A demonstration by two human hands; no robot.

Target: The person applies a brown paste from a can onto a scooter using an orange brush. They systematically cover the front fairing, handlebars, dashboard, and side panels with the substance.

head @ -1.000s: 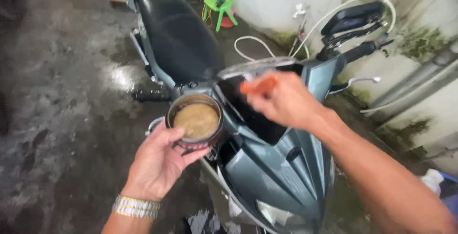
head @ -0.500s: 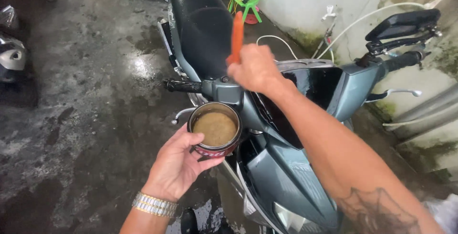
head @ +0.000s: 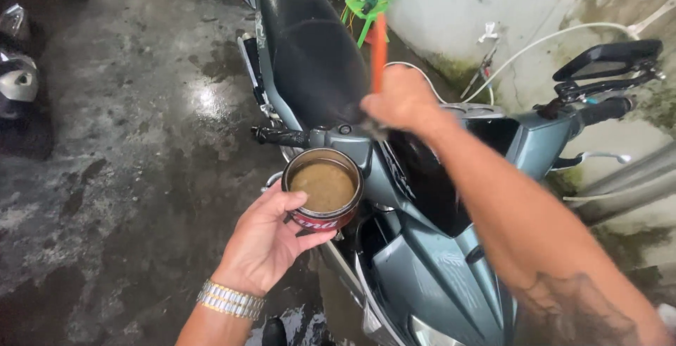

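Head view: the left hand (head: pixel 264 247) sits at lower centre of the frame, fingers curled under and around a small round tin (head: pixel 323 189) with a red side wall, holding it level. The tin is open and filled almost to the rim with a tan-brown paste. It hovers just beside the left handlebar grip (head: pixel 278 136) of a grey-blue scooter (head: pixel 422 275) that fills the middle and right of the frame.

The right hand (head: pixel 403 101), at upper centre, is closed in a fist around an orange handle (head: pixel 379 50) that points up toward the top edge; what is at the lower end of the tool is blurred and cannot be told. The fist hangs over the dark panel (head: pixel 429 177) behind the handlebars, just ahead of the black seat (head: pixel 310 50).

The wet concrete floor (head: pixel 127 163) spreads across the left of the frame; a white hose (head: pixel 549 39) runs along the wall at upper right.

To do this well, I judge the tin should stay level and close to the panel, so the tool travels little and nothing drips onto the seat.
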